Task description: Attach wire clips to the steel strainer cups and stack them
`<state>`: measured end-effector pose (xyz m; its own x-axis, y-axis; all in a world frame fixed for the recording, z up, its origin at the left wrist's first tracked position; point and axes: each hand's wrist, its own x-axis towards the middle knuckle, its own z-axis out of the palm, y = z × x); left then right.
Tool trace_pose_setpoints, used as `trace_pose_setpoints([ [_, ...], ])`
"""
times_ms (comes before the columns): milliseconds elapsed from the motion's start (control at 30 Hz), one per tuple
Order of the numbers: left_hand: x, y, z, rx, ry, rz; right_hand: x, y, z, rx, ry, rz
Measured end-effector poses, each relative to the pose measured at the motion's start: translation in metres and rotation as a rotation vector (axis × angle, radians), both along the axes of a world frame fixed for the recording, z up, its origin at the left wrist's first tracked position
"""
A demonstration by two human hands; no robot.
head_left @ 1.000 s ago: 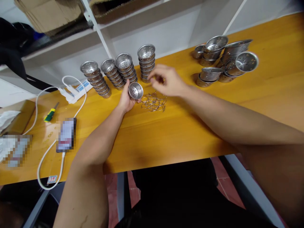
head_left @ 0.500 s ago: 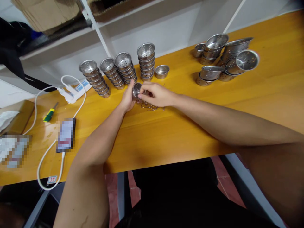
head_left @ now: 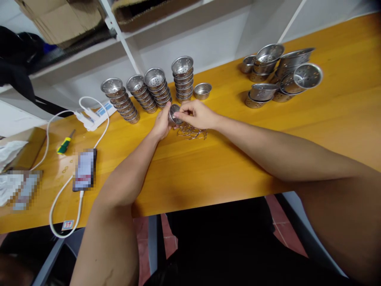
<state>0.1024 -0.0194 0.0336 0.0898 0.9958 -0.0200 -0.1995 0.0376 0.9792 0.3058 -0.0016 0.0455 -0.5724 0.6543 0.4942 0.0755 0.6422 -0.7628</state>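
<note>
Item one, as I log it: perforated metal cup (head_left: 172, 114), small, round, silver-grey, pierced with small holes; gripped in the left hand (head_left: 161, 124), tilted, mouth turned toward the right hand (head_left: 198, 114), whose fingertips cover part of the opening; I cannot make out its inside fully. Item two: thin metal wires (head_left: 192, 134), bent, shiny, tangled in a loose heap on the tabletop (head_left: 208, 167), near the cup, partly hidden; I cannot count them.

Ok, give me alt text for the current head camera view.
The left hand holds a perforated metal cup, the right hand at its mouth, over a wooden table. Bent wires lie nearby; stacked perforated cups stand behind.
</note>
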Motion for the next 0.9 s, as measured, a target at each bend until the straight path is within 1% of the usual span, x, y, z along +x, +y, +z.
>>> trace_pose_setpoints([
  [133,-0.005,0.0,-0.001,-0.07,-0.047,0.011,0.005,0.001,0.01,-0.262,0.179,-0.02],
  [200,-0.008,0.001,0.0,-0.096,-0.065,0.044,0.013,0.003,0.015,-0.336,0.225,-0.052],
  [233,-0.009,0.001,0.001,-0.098,-0.073,0.059,0.018,0.004,0.015,-0.342,0.206,-0.064],
  [300,-0.012,0.003,0.001,-0.071,-0.092,0.074,0.026,0.008,0.013,-0.28,0.077,-0.084],
  [367,-0.014,0.004,-0.001,-0.019,-0.103,0.072,0.031,0.011,0.005,-0.136,-0.106,-0.119],
  [433,-0.017,0.004,-0.005,0.04,-0.101,0.055,0.034,0.013,-0.003,0.017,-0.234,-0.175],
  [467,-0.018,0.004,-0.007,0.066,-0.099,0.042,0.034,0.014,-0.007,0.076,-0.257,-0.203],
  [533,-0.02,0.003,-0.011,0.112,-0.096,0.007,0.034,0.013,-0.012,0.154,-0.238,-0.234],
  [667,-0.022,0.001,-0.014,0.174,-0.079,-0.049,0.029,0.009,-0.015,0.217,-0.164,-0.171],
  [733,-0.021,0.0,-0.014,0.185,-0.066,-0.063,0.026,0.006,-0.012,0.222,-0.16,-0.139],
  [800,-0.02,-0.001,-0.014,0.179,-0.055,-0.075,0.029,0.003,-0.005,0.224,-0.174,-0.142],
  [833,-0.02,-0.001,-0.013,0.171,-0.049,-0.077,0.033,0.003,0.002,0.221,-0.19,-0.151],
  [900,-0.021,-0.002,-0.01,0.144,-0.034,-0.055,0.047,0.006,0.021,0.193,-0.223,-0.204],
])
